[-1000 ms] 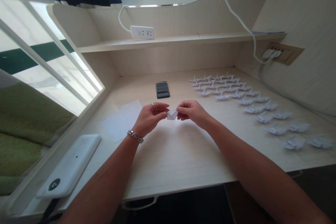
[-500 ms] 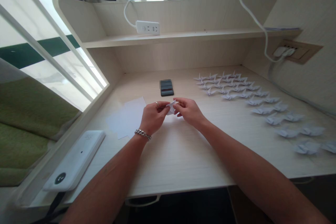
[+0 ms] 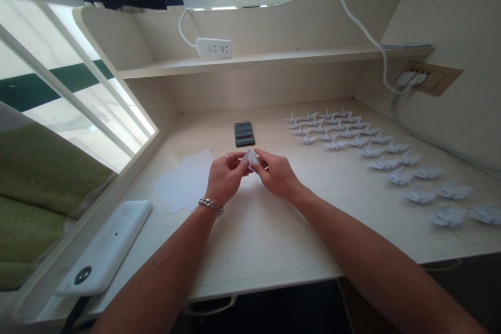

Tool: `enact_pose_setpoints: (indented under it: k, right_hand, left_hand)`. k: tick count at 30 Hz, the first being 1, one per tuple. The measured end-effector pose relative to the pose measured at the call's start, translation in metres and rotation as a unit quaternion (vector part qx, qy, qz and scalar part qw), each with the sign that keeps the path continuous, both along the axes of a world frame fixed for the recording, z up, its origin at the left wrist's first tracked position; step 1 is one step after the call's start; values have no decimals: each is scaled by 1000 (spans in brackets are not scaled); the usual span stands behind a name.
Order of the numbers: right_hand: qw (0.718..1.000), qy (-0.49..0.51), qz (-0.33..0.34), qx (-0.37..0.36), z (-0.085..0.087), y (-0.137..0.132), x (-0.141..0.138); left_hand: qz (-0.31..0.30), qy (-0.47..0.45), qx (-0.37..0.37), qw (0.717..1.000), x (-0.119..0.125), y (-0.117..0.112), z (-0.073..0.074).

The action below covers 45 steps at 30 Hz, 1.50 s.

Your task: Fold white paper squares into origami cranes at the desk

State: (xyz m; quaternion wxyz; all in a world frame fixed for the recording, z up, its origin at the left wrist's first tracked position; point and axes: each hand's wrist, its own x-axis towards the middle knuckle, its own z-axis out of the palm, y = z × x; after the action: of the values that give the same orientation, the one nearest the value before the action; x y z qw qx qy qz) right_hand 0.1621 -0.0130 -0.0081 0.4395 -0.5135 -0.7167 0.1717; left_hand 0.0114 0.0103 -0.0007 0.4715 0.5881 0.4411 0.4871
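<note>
A small piece of folded white paper (image 3: 250, 157) is pinched between my two hands above the middle of the desk, its point facing up and away from me. My left hand (image 3: 225, 175), with a ring and a chain bracelet at the wrist, grips its left side. On the right side, the thumb and fingers of my right hand (image 3: 276, 171) close on the paper. The fingertips behind it are partly hidden. Several folded paper cranes (image 3: 358, 141) stand in rows on the right of the desk. Flat white paper sheets (image 3: 188, 177) lie left of my left hand.
A dark phone (image 3: 245, 134) lies just beyond my hands. On the left edge of the desk (image 3: 250, 250) rests a long white device (image 3: 107, 245) with a round dial. A power strip (image 3: 214, 48) sits on the shelf, and a white cable (image 3: 360, 18) runs to the wall socket (image 3: 430, 77).
The folded paper has been turned so its point is up, and both hands now hold its lower sides with thumbs in front. The whole view has shifted slightly.
</note>
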Motion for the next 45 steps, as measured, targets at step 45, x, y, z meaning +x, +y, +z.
enact_pose_setpoints:
  k: [45]
  right_hand:
    - [901, 338, 115, -246, 10, 4, 7]
  left_hand:
    - [-15, -41, -10, 999, -2, -3, 6]
